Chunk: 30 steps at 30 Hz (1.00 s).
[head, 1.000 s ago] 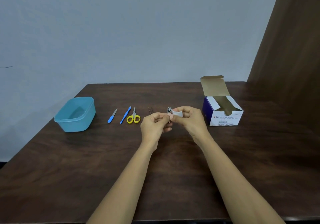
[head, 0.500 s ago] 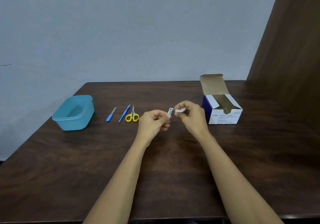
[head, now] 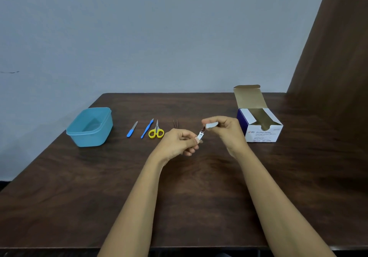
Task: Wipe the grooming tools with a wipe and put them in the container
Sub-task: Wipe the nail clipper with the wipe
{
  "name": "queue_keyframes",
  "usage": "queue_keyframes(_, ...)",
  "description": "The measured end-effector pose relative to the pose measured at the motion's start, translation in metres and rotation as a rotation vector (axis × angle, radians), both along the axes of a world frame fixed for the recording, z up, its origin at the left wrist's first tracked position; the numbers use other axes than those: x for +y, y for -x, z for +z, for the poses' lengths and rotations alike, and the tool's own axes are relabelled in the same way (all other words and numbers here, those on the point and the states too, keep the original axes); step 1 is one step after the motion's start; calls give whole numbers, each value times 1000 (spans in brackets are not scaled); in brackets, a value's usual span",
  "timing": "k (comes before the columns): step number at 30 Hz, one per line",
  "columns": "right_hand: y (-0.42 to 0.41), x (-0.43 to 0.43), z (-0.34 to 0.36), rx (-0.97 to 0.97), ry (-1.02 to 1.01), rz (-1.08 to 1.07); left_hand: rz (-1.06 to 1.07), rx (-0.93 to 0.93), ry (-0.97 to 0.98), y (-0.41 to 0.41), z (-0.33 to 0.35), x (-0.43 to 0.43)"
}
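Observation:
My left hand (head: 179, 142) pinches a small metal nail clipper (head: 201, 134) above the table's middle, its tip pointing up and right. My right hand (head: 225, 129) pinches a folded white wipe (head: 211, 125) right at the clipper's upper end. On the table to the left lie a blue-handled nail file (head: 132, 129), a blue cuticle tool (head: 147, 128), yellow-handled scissors (head: 156, 131) and thin dark tweezers (head: 175, 124). Farther left stands the open blue plastic container (head: 89, 135), with nothing visible inside.
An open box of alcohol swabs (head: 258, 127) stands at the right, just beyond my right hand. The dark wooden table (head: 99, 187) meets a grey wall at the back. A brown panel (head: 334, 57) rises at the far right.
The wipe has slid off the clipper's body up to its tip, and my right hand has lifted slightly. The clipper now shows between the two hands, which have drawn a little apart.

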State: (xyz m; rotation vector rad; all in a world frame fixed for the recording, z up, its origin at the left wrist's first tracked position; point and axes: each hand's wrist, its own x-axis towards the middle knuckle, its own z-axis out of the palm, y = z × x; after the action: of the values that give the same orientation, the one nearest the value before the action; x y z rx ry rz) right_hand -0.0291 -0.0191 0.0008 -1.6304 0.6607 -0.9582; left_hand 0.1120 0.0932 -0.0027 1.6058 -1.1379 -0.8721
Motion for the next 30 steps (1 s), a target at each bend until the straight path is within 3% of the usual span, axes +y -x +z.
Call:
queue_keyframes(4, 1, -2, 0, -180, -410, -139, 45, 80, 57, 5, -3, -3)
queue_keyframes(8, -4, 1, 1, -65, -588, -67, 85, 54, 104, 8, -6, -6)
queue_keyframes(15, -3, 4, 0, 5, -501, 8, 125, -53, 141, 10, -9, -7)
queue_keyframes(26, -7, 3, 2, -4, -640, -59, 135, -112, 209, 9, -16, -11)
queue_keyframes(30, -6, 3, 2, -11, -662, 21, 136, -137, 203, 9, -18, -12)
